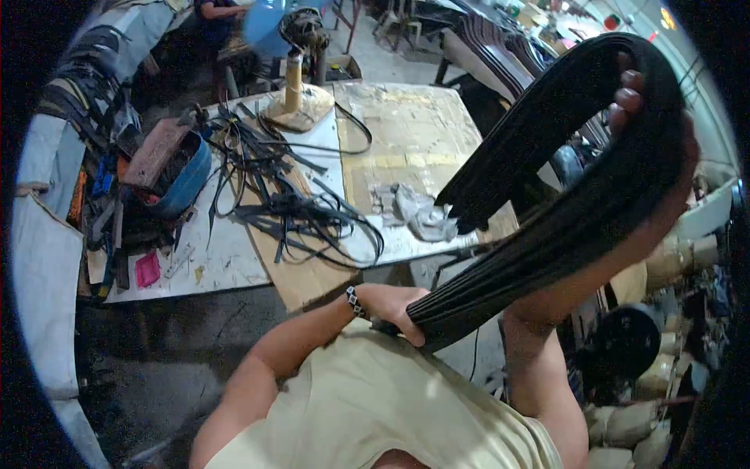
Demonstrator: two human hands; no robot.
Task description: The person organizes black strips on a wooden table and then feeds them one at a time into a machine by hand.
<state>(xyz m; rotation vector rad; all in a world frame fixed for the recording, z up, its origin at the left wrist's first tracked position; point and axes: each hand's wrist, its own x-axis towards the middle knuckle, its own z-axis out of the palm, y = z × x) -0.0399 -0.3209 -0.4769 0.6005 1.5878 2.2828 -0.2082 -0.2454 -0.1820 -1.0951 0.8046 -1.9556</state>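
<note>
- Head view: black strip bundle (539,250) looped in midair, at right.
- Left hand (394,307) grips its near end; raised right hand (627,98) clasps the bend.
- A loosened grip could spill strips.

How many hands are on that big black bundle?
2: the left hand grips the black bundle's lower end, and the right hand holds its raised bend.

You can read no text, label, brand, number or sign here. The black-and-white patterned wristband (355,302) just behind your left hand (393,306) shows you no legible lettering, and the small, bright orange patch (667,19) at upper right is too blurred to read.
</note>
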